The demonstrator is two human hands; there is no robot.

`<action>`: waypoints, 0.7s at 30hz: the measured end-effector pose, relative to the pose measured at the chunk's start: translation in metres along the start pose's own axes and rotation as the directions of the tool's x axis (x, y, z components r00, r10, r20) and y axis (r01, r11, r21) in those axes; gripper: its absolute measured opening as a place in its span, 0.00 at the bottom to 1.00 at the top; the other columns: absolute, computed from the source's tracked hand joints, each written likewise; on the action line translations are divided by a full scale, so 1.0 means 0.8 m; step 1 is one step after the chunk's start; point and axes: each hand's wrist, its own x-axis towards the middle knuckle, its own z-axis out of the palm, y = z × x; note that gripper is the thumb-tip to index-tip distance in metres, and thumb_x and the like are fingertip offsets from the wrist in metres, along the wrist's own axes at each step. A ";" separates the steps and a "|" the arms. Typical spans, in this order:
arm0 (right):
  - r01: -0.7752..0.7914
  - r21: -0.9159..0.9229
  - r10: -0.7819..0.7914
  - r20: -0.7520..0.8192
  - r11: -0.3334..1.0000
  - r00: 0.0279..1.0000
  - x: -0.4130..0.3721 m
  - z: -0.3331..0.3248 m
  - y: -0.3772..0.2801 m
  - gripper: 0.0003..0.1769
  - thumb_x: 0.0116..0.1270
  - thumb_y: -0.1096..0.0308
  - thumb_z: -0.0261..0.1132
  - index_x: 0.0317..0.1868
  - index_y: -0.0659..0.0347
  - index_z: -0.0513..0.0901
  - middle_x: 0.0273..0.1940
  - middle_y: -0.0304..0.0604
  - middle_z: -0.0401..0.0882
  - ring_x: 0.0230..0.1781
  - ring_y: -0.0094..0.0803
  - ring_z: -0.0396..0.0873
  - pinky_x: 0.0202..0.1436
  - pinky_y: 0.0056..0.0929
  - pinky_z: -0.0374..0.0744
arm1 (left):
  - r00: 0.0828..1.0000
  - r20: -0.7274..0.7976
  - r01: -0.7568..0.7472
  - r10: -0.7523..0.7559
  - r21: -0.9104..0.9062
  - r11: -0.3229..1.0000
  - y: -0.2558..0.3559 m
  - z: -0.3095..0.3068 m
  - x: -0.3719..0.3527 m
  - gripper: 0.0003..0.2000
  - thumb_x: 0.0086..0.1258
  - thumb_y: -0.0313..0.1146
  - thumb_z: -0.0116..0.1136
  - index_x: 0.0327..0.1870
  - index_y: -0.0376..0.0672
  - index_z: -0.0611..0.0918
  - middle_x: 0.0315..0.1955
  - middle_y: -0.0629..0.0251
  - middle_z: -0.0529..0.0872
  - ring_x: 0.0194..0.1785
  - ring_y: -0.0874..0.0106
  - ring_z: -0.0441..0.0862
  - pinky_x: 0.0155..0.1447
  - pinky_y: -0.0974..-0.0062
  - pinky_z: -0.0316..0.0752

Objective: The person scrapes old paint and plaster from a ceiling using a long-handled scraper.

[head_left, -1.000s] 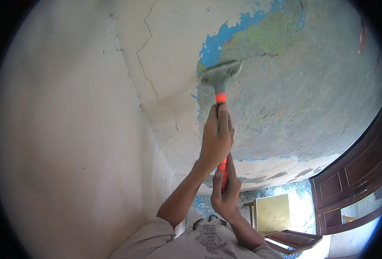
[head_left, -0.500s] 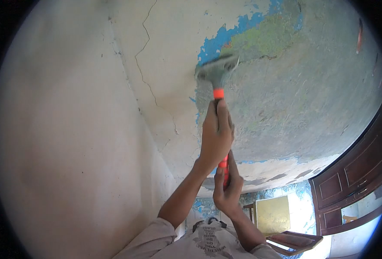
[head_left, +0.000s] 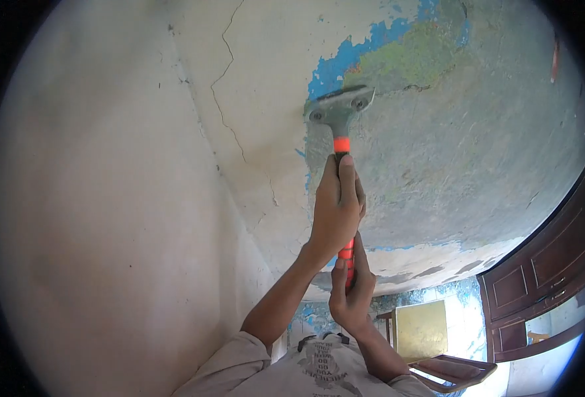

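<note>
A dark wood cabinet (head_left: 560, 245) curves along the lower right edge, its panelled doors fitted with handles (head_left: 558, 283) and, in a lighter section below, a small orange-brown item (head_left: 538, 337) too small to identify. Left of it, against bright glare, are a yellow panel (head_left: 421, 329) with a brown strip at its left side and, just below, a brown frame (head_left: 483, 377) with rounded corners. The left wall (head_left: 107, 198) is plain off-white, with small dark specks.

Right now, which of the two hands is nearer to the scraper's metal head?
The left hand. It grips the scraper handle close below the metal head, while the right hand holds the same handle lower down.
</note>
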 end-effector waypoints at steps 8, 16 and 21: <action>0.045 -0.039 -0.045 -0.003 0.998 0.999 0.010 -0.007 -0.008 0.31 0.76 0.74 0.55 0.76 0.75 0.62 0.29 0.55 0.85 0.20 0.30 0.83 0.26 0.29 0.77 | 0.997 0.016 -0.070 0.070 -0.009 0.998 0.009 0.005 0.008 0.18 0.87 0.49 0.39 0.37 0.45 0.66 0.14 0.74 0.64 0.10 0.82 0.59 0.12 0.79 0.53; 0.123 -0.061 -0.125 -0.034 0.991 0.992 -0.004 0.002 0.016 0.30 0.76 0.74 0.54 0.75 0.77 0.62 0.29 0.55 0.85 0.21 0.31 0.83 0.25 0.30 0.77 | 0.998 -0.029 -0.057 0.058 0.036 0.998 -0.021 -0.006 -0.007 0.18 0.86 0.50 0.40 0.37 0.47 0.66 0.14 0.75 0.64 0.11 0.82 0.59 0.13 0.79 0.53; -0.022 -0.025 0.023 0.042 0.999 0.999 0.005 -0.005 -0.013 0.30 0.76 0.74 0.54 0.75 0.78 0.63 0.29 0.55 0.85 0.20 0.28 0.81 0.26 0.29 0.77 | 0.997 -0.040 0.060 -0.062 -0.047 0.997 0.012 -0.001 -0.002 0.18 0.86 0.51 0.40 0.36 0.48 0.66 0.15 0.77 0.62 0.12 0.84 0.57 0.14 0.80 0.53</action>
